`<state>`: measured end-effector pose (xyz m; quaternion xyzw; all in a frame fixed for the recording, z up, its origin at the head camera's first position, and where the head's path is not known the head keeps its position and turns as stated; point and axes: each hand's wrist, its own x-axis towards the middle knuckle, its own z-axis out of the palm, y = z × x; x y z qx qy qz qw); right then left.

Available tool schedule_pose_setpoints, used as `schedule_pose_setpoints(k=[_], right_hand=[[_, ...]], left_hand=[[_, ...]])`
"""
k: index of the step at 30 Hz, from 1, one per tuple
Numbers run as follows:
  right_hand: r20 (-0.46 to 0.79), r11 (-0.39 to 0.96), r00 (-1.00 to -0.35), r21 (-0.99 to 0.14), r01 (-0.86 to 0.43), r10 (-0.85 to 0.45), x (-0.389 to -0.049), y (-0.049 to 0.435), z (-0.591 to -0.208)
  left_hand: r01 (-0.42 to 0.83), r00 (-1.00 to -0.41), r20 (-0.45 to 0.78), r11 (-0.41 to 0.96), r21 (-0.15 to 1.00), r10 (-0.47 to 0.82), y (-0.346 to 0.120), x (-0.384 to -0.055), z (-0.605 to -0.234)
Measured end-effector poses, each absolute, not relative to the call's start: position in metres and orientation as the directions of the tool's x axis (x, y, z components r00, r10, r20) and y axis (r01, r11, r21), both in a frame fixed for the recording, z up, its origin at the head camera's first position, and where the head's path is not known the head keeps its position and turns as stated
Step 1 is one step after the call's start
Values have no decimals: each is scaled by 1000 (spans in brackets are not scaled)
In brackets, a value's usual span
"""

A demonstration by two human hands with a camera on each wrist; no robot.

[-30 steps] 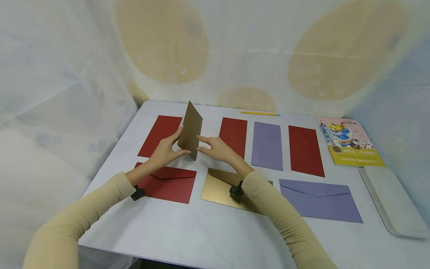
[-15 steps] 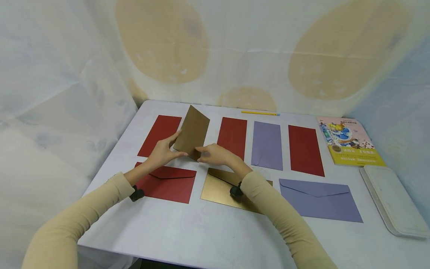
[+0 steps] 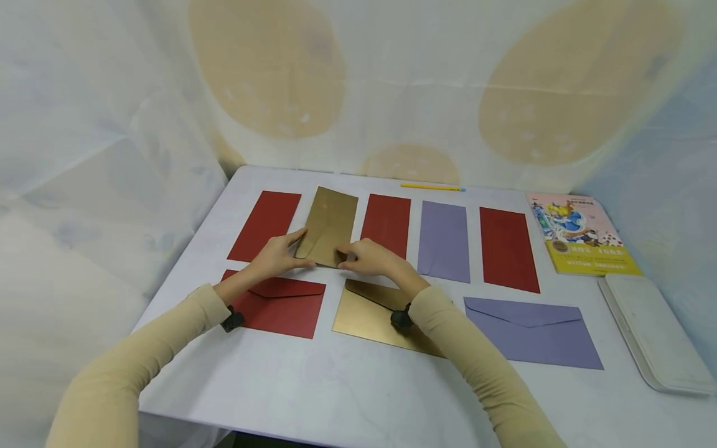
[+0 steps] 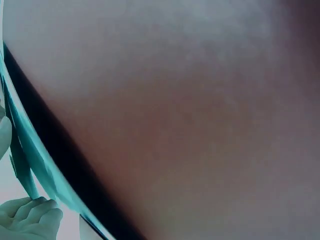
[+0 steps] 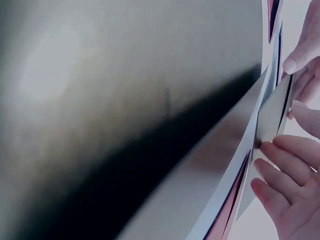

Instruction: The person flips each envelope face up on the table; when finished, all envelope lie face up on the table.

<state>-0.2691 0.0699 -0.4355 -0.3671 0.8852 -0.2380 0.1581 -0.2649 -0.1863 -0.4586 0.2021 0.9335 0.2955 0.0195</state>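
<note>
In the head view, a gold envelope (image 3: pixel 332 221) leans low over the table between two red envelopes, its broad face toward me. My left hand (image 3: pixel 276 255) holds its left edge near the lower corner, thumb and index finger spread. The lower right corner is pinched by my right hand (image 3: pixel 371 256), whose fingers curl in. In the right wrist view, the right fingers (image 5: pixel 287 175) rest against one face of the gold envelope (image 5: pixel 270 117), with the thumb apart on the other side. The left wrist view is mostly filled by a blurred surface.
Red envelopes (image 3: pixel 266 225) (image 3: pixel 386 225) (image 3: pixel 508 249) and a purple one (image 3: pixel 444 241) form the back row. Nearer lie red (image 3: pixel 288 314), gold (image 3: pixel 370 317) and purple (image 3: pixel 534 333) envelopes. A pencil (image 3: pixel 431 186), a book (image 3: pixel 582 233) and a white case (image 3: pixel 655 333) lie beyond.
The gold envelope has swung from nearly upright, seen almost edge-on, to a low lean with its face showing. My right hand has shifted slightly right and down with its corner.
</note>
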Motion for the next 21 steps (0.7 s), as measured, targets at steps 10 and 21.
schedule_pose_setpoints(k=[10,21], right_hand=[[-92,616,-686,-536,-577,-722,-270,72,-436],[-42,585,-668,-524,-619,-743,-268,76,-435]], left_hand=[[352,-927,79,779,518,366,-180,-266,-463],[480,-865,138,717,506,482,-178,-264,-463]])
